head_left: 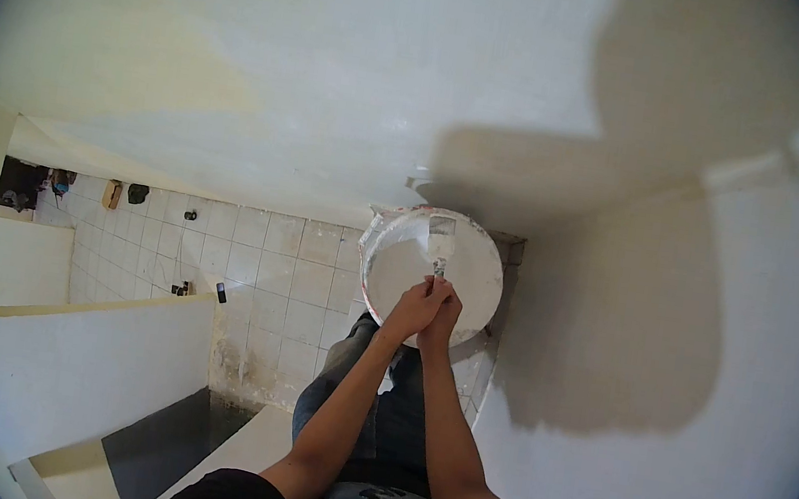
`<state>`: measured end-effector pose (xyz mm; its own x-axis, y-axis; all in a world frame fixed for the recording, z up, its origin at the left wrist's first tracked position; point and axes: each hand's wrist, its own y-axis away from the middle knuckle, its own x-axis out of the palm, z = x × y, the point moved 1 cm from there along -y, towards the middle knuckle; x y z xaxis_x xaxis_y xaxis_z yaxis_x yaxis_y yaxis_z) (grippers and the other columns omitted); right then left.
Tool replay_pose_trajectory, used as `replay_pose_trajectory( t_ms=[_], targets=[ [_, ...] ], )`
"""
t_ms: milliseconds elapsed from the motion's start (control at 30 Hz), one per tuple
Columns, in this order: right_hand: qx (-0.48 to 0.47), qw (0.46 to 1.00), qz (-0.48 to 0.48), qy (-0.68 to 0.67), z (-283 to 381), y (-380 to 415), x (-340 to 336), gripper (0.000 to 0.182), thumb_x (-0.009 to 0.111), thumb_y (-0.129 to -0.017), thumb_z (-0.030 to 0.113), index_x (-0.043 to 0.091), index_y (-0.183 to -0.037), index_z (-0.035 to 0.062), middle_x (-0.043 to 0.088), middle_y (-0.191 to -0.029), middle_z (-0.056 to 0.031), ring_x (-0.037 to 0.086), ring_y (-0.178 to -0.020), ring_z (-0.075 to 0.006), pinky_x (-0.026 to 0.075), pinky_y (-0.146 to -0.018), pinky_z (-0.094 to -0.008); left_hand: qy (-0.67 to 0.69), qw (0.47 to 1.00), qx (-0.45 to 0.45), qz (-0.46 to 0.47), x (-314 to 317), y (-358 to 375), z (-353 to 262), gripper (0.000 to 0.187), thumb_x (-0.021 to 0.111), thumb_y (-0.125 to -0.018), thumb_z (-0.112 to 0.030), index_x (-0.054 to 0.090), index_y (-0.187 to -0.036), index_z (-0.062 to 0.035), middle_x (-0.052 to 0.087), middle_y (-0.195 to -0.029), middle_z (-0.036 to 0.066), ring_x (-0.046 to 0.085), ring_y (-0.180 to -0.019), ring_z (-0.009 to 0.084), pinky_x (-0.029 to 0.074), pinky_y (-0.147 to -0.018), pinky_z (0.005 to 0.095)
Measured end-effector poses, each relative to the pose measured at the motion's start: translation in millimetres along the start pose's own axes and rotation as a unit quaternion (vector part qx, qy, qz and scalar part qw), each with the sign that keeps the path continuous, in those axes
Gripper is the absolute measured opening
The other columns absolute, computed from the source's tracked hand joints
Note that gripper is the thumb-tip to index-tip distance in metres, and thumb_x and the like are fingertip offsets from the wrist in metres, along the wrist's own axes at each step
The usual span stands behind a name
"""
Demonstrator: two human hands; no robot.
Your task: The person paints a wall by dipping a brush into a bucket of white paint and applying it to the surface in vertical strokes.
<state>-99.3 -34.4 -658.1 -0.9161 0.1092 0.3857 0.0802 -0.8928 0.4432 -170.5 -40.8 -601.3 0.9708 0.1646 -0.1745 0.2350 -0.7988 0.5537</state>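
my left hand (415, 304) and right hand (443, 308) are pressed together, both closed around the handle of a paint brush (440, 248) whose bristles rest down in the white bucket (473, 305), right below my hands and above my knees. the bucket seems to hold white paint, though the glare blurs it. around me are freshly whitened walls (274, 51), partly in shadow, and a tiled floor (275, 274) far below.

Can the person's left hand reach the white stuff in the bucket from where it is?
Probably yes. The left hand is right over the open bucket, clasped with the right hand on a tool handle, and no lid or anything else covers the white paste below.
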Motion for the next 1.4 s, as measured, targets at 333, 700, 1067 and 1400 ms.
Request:
replay_pose_trajectory(
  t_ms=[333, 700, 1067, 1400],
  targets=[
    [-0.089, 0.992, 0.089, 0.012, 163.5, 71.3, 109.0, 0.032, 0.054, -0.103, 0.028, 0.064, -0.100, -0.0014, 0.060, -0.086, 0.0005, 0.054, -0.078, -0.0082, 0.045, -0.070, -0.0241, 0.001, 0.991, 0.136, 0.002, -71.4, 105.1, -164.8, 0.061, 0.053, -0.098, -0.048, 0.058, -0.123, 0.0079, 0.066, -0.112, 0.025, 0.063, -0.108, 0.0318, 0.048, -0.094, 0.0372],
    [-0.166, 0.972, 0.161, 0.045, 257.1, 126.3, 177.8, 0.034, 0.054, -0.103, 0.031, 0.064, -0.104, -0.0019, 0.055, -0.082, 0.0028, 0.048, -0.075, -0.0056, 0.040, -0.067, -0.0228, 0.111, 0.962, 0.251, -0.008, -106.1, 178.4, -239.8, 0.057, 0.047, -0.104, -0.042, 0.048, -0.135, 0.0062, 0.061, -0.124, 0.017, 0.054, -0.116, 0.0196, 0.042, -0.101, 0.0310],
    [-0.201, 0.945, 0.253, 0.045, 262.1, 137.5, 192.3, 0.037, 0.052, -0.104, 0.031, 0.062, -0.112, -0.0036, 0.062, -0.096, -0.0025, 0.054, -0.089, -0.0088, 0.046, -0.079, -0.0257, 0.207, 0.932, 0.277, -0.107, -103.7, 197.4, -246.3, 0.050, 0.050, -0.102, -0.036, 0.053, -0.126, 0.0080, 0.062, -0.111, 0.012, 0.056, -0.107, 0.0156, 0.044, -0.094, 0.0279],
    [-0.242, 0.938, 0.244, 0.051, 255.5, 143.8, 213.8, 0.036, 0.054, -0.104, 0.033, 0.063, -0.112, -0.0014, 0.059, -0.091, 0.0010, 0.052, -0.083, -0.0070, 0.045, -0.074, -0.0248, 0.188, 0.920, 0.322, -0.118, -123.9, 200.5, -249.1, 0.042, 0.052, -0.102, -0.032, 0.056, -0.116, 0.0073, 0.062, -0.099, 0.008, 0.056, -0.094, 0.0127, 0.046, -0.084, 0.0273]
  ],
)
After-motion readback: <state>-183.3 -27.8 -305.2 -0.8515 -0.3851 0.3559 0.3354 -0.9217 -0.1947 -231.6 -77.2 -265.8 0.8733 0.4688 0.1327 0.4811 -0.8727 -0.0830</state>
